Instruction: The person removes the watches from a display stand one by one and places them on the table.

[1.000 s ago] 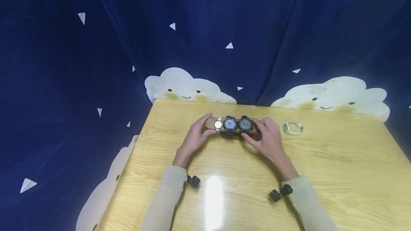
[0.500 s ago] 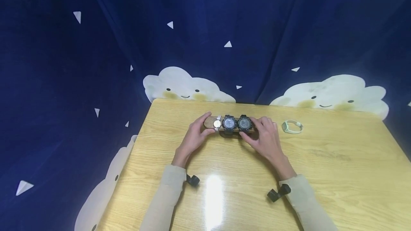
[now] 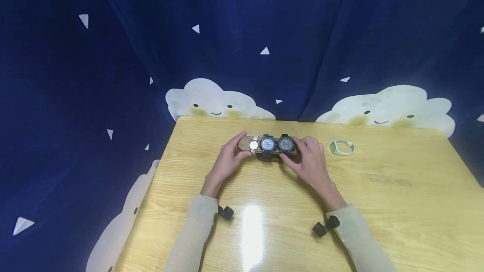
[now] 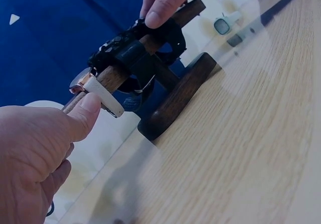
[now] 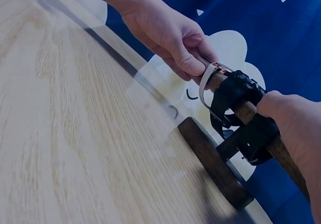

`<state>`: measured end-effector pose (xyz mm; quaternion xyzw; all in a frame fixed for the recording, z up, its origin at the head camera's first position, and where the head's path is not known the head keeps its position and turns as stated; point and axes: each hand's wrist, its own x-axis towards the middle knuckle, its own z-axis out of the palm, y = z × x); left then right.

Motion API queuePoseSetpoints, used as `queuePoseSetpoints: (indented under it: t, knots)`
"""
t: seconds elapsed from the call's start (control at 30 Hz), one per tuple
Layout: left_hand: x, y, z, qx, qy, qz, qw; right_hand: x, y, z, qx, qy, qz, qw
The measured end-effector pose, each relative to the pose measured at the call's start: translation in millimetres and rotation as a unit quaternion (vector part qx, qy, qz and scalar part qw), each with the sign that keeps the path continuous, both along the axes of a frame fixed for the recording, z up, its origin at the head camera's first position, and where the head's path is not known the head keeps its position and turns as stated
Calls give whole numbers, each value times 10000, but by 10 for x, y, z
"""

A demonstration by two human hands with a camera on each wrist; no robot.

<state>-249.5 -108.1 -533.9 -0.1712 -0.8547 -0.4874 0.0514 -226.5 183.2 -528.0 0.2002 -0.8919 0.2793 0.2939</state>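
A dark wooden watch stand (image 3: 245, 143), a flat bar on an upright post and a long base (image 4: 178, 98), stands on the table. Its bar carries a white-strapped watch (image 3: 253, 145) and two chunky black watches, one in the middle (image 3: 268, 143) and one to the right (image 3: 286, 144). My left hand (image 3: 226, 158) grips the bar's left end, its thumb beside the white strap. With thumb and fingers, my right hand (image 3: 311, 163) pinches the right black watch on the bar; its thumb lies near the front of the dial. Some right fingertips are hidden behind the bar.
A pale green watch (image 3: 342, 147) lies on its side, strap looped, right of the stand. The wooden table (image 3: 378, 205) ends at a dark blue curtain (image 3: 234, 45) printed with clouds. Small black cameras are strapped to both wrists.
Everything shifts slightly left and up in the head view, the background included. Both hands keep their places on the stand and the black watch.
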Motion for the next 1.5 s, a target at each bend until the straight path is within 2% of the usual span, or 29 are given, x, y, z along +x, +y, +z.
queuePoseSetpoints:
  t: [0.7,1.0,1.33,1.5]
  knots:
    - [1,-34,-1,81,2,-50,10000,31,-126,-1,-123,-98,-137,9998]
    - [1,-41,16,72,25,-54,10000,23,-144,-1,-206,-17,-166,9996]
    - [-2,-18,8,91,-17,-28,10000,33,-90,27,-186,-358,-203,9990]
    - [3,-7,14,101,-61,-20,9999,32,-49,47,-176,-396,-156,9989]
